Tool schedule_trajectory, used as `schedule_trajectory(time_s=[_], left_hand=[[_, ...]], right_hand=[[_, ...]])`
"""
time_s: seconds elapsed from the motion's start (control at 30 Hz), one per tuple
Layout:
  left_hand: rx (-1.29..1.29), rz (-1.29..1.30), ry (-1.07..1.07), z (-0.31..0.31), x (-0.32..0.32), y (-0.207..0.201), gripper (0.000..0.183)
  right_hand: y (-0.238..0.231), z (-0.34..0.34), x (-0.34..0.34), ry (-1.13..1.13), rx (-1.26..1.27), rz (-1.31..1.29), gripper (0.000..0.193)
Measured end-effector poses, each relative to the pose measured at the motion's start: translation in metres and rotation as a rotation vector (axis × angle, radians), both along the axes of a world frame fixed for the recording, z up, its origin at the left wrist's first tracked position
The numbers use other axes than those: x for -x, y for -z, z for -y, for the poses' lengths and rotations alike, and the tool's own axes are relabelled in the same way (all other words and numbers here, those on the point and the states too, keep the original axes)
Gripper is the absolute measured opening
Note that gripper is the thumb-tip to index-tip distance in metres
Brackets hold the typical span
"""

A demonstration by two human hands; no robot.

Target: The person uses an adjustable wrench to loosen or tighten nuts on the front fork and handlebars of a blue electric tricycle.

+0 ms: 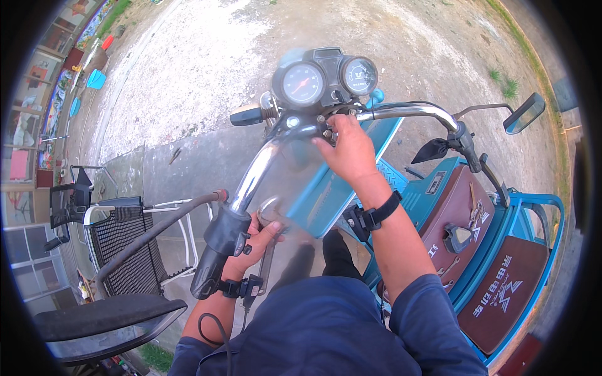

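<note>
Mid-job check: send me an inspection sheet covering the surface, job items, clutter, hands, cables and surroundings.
Surface: grey concrete ground under the handlebar, pale sunlit dirt beyond.
Job items: chrome handlebar of a blue vehicle, with a twin-dial gauge cluster at its centre.
Clutter: wrenches and a dark angular object, kind unclear, on the brown seat.
Hands: right hand has its fingertips at the handlebar's centre, just below the gauges; left hand grips a shiny metal piece, kind unclear, below the left grip.
Cables: black cable loops near the left forearm.
Surroundings: woven black chair on the left, blue bucket farther off.
</note>
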State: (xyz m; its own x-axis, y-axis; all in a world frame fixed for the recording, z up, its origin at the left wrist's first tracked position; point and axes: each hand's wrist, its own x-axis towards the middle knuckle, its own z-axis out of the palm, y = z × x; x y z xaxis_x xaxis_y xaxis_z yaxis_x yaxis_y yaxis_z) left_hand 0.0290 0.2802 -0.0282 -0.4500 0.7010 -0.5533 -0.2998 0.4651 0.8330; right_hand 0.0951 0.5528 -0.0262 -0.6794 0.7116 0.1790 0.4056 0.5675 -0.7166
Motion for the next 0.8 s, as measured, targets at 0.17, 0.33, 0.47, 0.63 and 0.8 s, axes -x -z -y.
schedule_trajectory(time_s=[0.17,0.33,0.47,0.63,0.8], left_hand=[[0.000,0.005,0.010,0.001,0.000,0.005,0.038],[0.003,0.012,0.019,0.003,0.002,0.007,0.039],[-0.005,0.004,0.020,0.002,0.001,0.007,0.039],[0.023,0.002,0.028,0.001,0.002,0.003,0.038],[0.038,0.003,0.012,-0.002,0.001,-0.002,0.037]], right_hand=[[0.014,-0.010,0.002,-0.058,0.003,0.189,0.020],[0.007,-0.003,0.001,-0.068,-0.003,0.004,0.021],[0.014,-0.008,0.004,-0.016,-0.038,0.144,0.021],[0.012,-0.005,0.001,-0.098,-0.085,-0.028,0.024],[0.019,-0.008,0.002,-0.049,-0.031,0.124,0.023]])
